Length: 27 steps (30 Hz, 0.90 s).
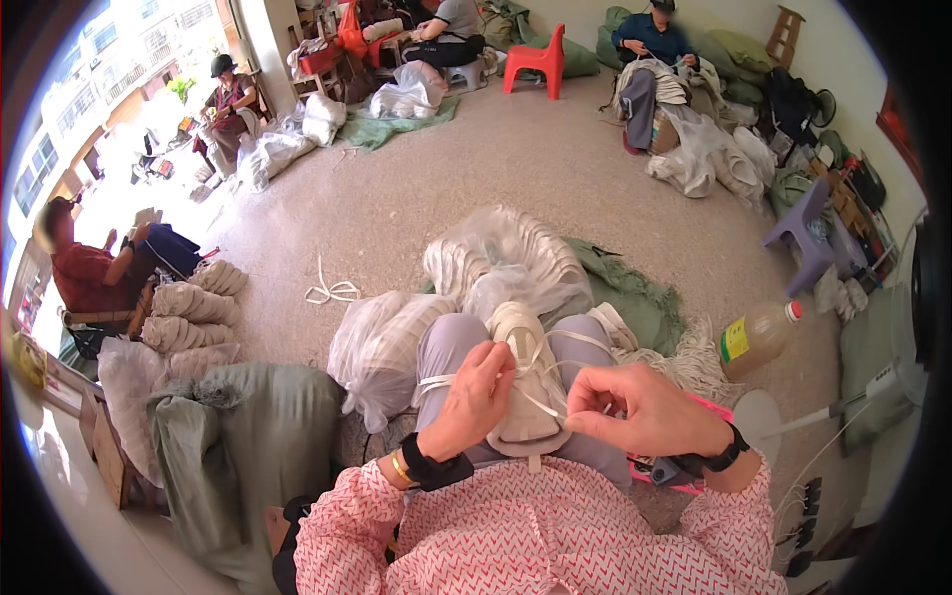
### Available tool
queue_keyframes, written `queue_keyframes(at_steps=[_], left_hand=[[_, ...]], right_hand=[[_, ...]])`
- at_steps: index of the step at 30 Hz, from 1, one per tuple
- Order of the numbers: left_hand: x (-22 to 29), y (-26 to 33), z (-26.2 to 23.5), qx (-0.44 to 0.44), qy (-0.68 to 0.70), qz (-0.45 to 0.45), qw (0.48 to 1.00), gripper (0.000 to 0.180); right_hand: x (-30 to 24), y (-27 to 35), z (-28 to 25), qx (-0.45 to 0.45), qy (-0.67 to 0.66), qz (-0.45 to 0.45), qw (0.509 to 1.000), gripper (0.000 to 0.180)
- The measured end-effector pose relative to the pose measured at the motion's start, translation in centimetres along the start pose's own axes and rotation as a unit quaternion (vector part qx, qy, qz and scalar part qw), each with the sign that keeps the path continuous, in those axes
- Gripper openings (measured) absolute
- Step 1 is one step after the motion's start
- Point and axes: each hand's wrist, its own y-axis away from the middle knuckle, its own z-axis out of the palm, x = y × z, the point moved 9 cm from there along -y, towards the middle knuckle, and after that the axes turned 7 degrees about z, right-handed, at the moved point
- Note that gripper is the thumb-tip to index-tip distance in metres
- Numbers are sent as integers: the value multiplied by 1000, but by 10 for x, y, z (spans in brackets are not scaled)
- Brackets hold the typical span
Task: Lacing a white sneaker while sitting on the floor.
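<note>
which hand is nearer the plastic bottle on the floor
Right. The right hand sits at the lap, on the same side as the bottle, pinching a white lace. The left hand grips the shoe piece further away, across the lap.

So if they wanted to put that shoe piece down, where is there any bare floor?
The widest bare floor lies ahead, between the clear plastic bag and the red stool. A smaller patch surrounds the loose white straps. Around the knees it is crowded: filled bags, green cloth, a bottle.
</note>
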Motion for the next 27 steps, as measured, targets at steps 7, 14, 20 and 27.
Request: queue_keyframes(at_steps=[7, 14, 20, 27], left_hand=[[7, -2, 28, -220, 247, -85, 940, 14], [-17, 13, 35, -145, 390, -125, 901, 8], [-35, 19, 19, -87, 435, -175, 879, 8], [-67, 53, -35, -122, 357, -266, 887, 9]], right_hand=[[18, -30, -4, -5, -113, -10, 994, 12], [44, -46, -7, 21, -209, -24, 977, 11], [38, -34, 0, 3, -319, -61, 946, 14], [150, -1, -4, 62, -212, 95, 971, 15]])
